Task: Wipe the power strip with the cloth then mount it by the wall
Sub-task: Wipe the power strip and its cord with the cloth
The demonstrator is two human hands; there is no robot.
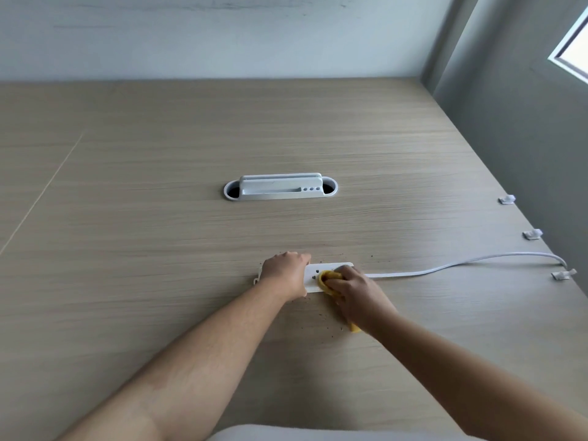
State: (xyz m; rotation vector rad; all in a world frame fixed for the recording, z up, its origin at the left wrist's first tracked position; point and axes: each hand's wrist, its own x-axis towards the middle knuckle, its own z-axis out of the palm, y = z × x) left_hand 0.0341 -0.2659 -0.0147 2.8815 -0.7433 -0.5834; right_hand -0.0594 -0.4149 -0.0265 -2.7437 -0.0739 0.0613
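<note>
A white power strip (313,274) lies flat on the wooden desk (159,218), its left end covered by my left hand (286,275), which presses down on it. My right hand (356,291) grips a bunched yellow cloth (329,278) and holds it against the strip's right half. A tail of the cloth sticks out below my right wrist. The strip's white cable (461,265) runs right toward the grey wall (525,154). Dark crumbs are scattered on the desk around the strip.
A white cable grommet box (280,187) is set into the desk's middle. Three small white clips (533,233) sit along the desk's right edge by the wall; the cable passes the nearest one. A window is at upper right.
</note>
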